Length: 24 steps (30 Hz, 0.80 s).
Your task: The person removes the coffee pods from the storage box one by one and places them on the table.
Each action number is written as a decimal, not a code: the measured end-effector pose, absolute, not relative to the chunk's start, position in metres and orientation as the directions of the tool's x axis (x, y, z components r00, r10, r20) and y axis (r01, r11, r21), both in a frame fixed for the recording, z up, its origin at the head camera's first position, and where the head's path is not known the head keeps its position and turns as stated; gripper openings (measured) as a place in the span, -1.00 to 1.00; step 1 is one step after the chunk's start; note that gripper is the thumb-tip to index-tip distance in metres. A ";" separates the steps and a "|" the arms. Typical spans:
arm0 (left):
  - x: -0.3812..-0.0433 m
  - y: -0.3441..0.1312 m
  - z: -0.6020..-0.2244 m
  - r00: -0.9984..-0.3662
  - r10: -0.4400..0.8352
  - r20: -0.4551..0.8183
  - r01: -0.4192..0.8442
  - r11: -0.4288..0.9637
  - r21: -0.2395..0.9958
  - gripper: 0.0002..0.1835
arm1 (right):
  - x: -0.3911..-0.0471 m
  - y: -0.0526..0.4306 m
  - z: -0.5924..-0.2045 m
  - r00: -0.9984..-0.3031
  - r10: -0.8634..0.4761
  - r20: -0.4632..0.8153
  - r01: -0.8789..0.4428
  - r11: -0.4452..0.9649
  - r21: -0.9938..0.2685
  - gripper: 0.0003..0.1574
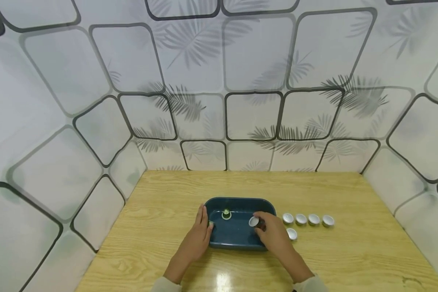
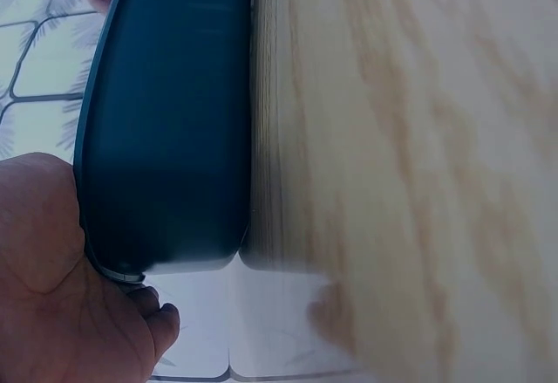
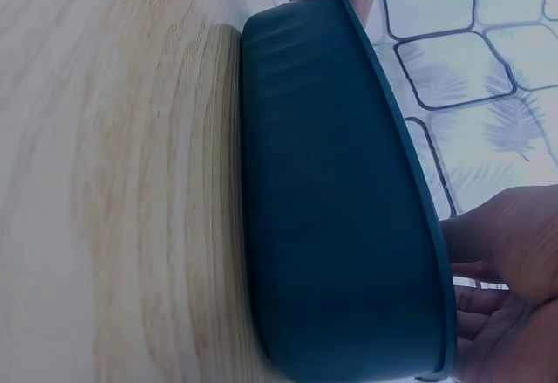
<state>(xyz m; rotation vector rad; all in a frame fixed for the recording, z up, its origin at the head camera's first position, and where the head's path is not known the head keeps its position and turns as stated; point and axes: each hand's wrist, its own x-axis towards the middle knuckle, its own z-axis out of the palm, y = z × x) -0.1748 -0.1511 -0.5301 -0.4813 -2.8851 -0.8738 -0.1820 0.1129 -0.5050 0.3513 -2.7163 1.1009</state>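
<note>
- The left hand point(image 1: 197, 238) holds the left end of the dark blue basin point(image 1: 235, 232), thumb over the rim and fingers along the outside.
- The right hand point(image 1: 276, 234) pinches a small cup point(image 1: 253, 221) between thumb and fingers, its pale mouth tipped toward the left; whether the cup touches the basin's floor cannot be told.
- This cup is within the right part of the basin, whose right rim is partly behind the hand.
- Inside the basin, near the far wall and left of centre, sits a small green-and-white piece point(image 1: 226, 214); a greenish bit of something point(image 1: 211, 223) shows beside the left thumb, mostly hidden.
- Just right of the basin, four small white cups point(image 1: 314, 220) stand in a row, with another white cup point(image 1: 292, 234) nearer the person, beside the right hand.
- The basin and these cups rest on a wood-grained table point(image 1: 354, 251).
- Pale sleeves point(image 1: 310, 284) end at the wrists.
- Around the table hangs a whitish covering point(image 1: 253, 115) with rounded grey outlines and feathery leaves.
</note>
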 end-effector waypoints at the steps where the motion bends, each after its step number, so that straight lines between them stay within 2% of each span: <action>1: -0.175 -0.151 -0.530 -0.947 0.271 0.171 0.321 0.786 0.528 -0.32 | -0.181 0.114 -0.505 -0.953 -0.143 0.268 -0.289 0.693 -0.661 -0.46; 16: -0.173 -0.151 -0.526 -0.945 0.278 0.171 0.326 0.779 0.536 -0.32 | -0.169 0.129 -0.512 -0.911 -0.064 0.407 -0.360 0.605 -0.710 -0.36; 24: -0.175 -0.152 -0.530 -0.947 0.275 0.168 0.322 0.781 0.536 -0.31 | -0.159 0.135 -0.506 -0.908 -0.045 0.417 -0.362 0.586 -0.725 -0.32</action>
